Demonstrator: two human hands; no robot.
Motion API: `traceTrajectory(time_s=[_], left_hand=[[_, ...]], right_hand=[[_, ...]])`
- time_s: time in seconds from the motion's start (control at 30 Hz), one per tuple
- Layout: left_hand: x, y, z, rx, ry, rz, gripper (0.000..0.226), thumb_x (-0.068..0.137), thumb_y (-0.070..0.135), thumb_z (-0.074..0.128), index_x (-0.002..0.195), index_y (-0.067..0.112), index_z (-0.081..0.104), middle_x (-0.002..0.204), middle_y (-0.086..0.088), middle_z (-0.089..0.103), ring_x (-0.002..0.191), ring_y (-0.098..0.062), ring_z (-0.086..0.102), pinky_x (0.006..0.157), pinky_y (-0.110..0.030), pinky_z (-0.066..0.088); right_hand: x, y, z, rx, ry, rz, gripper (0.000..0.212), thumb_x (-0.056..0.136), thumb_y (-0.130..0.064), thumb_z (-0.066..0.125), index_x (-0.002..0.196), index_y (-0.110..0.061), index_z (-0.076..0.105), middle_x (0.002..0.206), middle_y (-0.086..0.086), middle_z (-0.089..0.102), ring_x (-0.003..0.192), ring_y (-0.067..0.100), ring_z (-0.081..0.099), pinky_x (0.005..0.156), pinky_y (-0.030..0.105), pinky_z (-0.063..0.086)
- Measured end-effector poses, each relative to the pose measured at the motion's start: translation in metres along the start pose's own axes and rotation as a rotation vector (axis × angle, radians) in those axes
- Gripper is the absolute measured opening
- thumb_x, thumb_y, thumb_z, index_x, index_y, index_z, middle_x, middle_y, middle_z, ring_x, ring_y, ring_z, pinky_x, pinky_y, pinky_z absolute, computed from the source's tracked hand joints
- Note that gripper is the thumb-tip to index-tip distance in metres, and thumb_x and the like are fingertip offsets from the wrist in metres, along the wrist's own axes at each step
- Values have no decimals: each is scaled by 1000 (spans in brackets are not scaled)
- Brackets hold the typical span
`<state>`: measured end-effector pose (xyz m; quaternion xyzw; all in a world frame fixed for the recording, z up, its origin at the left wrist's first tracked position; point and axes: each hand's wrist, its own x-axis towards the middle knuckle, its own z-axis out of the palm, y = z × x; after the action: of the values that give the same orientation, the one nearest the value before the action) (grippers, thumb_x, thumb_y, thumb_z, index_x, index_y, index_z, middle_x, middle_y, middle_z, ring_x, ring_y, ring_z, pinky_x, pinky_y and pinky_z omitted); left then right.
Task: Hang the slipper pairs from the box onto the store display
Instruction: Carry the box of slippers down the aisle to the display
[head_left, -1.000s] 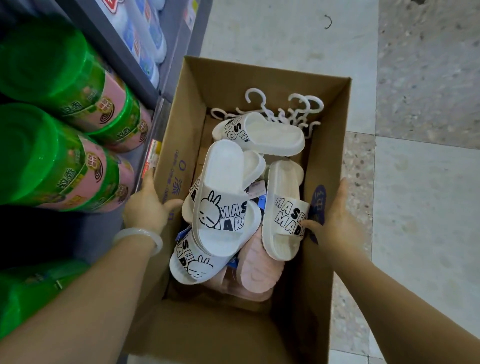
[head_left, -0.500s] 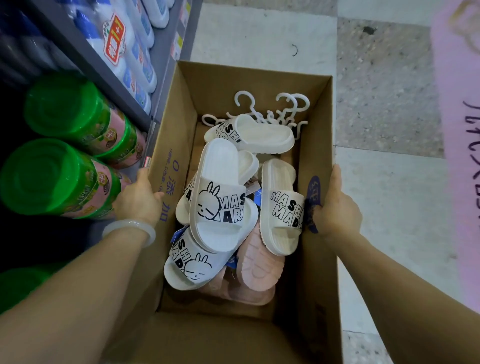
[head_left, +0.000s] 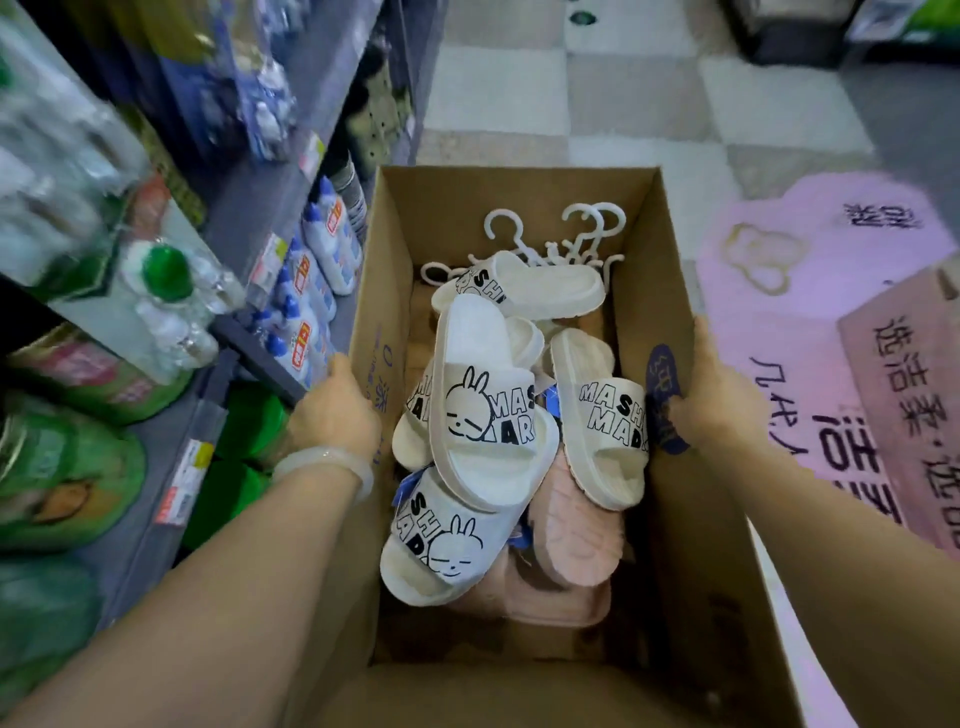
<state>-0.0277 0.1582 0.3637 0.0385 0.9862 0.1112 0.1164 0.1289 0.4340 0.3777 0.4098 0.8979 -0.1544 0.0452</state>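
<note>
Head view is all I have: I hold the cardboard box (head_left: 670, 249) by its two long walls, above a tiled floor. My left hand (head_left: 335, 410) grips the left rim, thumb hooked inside and fingers down the outer face, a pale bangle (head_left: 324, 462) at the wrist. My right hand (head_left: 714, 397) clasps the right rim the same way, thumb over a blue stamp on the inner wall. Inside lie white rabbit-print slippers (head_left: 480, 402) heaped over pink slippers (head_left: 576, 540), with white plastic hangers (head_left: 574, 234) at the far end. A shelf of cleaning bottles (head_left: 311, 291) runs along the left; a pink printed carton (head_left: 904, 384) sits near right.

I judge the step to be carrying the box to the display, which I cannot see. I would keep it level, both grips even, so the heap does not slide. Both forearms reach forward, about parallel.
</note>
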Motion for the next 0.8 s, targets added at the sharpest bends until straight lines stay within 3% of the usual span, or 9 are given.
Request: traceTrajectory(time_s=[0.13, 0.3, 0.47, 0.6, 0.7, 0.8], left_hand=[[-11, 38, -62, -22, 33, 37, 24, 90, 11, 51, 111, 7, 40, 107, -21, 60, 99, -40, 58, 74, -42, 43], [-7, 73, -124, -16, 74, 82, 34, 90, 8, 49, 122, 5, 38, 110, -24, 60, 103, -42, 56, 79, -45, 44], [35, 101, -167, -13, 108, 148, 25, 86, 7, 51, 110, 7, 44, 113, -22, 58, 101, -43, 55, 74, -44, 42], [75, 134, -199, 3, 109, 179, 27, 87, 6, 50, 113, 7, 44, 115, -24, 59, 106, -42, 55, 75, -43, 42], [106, 160, -217, 19, 129, 200, 25, 87, 8, 50, 111, 6, 43, 110, -25, 59, 110, -42, 53, 77, -45, 44], [140, 189, -229, 24, 142, 221, 22, 87, 9, 51, 107, 8, 41, 100, -22, 61, 93, -42, 58, 70, -43, 45]], right_hand=[[5, 1, -70, 7, 73, 6, 77, 89, -13, 47, 149, -26, 1, 100, 22, 63, 89, 38, 61, 65, 34, 39], [7, -9, -137, 13, 115, 8, 77, 83, -5, 48, 147, -21, 8, 104, 21, 62, 92, 39, 62, 66, 34, 37], [22, -34, -183, 52, 136, 62, 69, 82, -3, 49, 142, -17, 17, 105, 20, 62, 96, 40, 61, 70, 37, 40], [50, -55, -208, 70, 159, 101, 63, 83, -4, 47, 138, -15, 20, 111, 19, 60, 102, 38, 58, 73, 38, 40], [82, -67, -223, 98, 178, 109, 75, 84, -4, 47, 147, -23, 12, 118, 17, 59, 106, 39, 57, 79, 40, 45], [118, -76, -238, 69, 213, 102, 82, 84, -4, 47, 150, -25, 3, 113, 16, 60, 101, 37, 58, 71, 38, 41]])
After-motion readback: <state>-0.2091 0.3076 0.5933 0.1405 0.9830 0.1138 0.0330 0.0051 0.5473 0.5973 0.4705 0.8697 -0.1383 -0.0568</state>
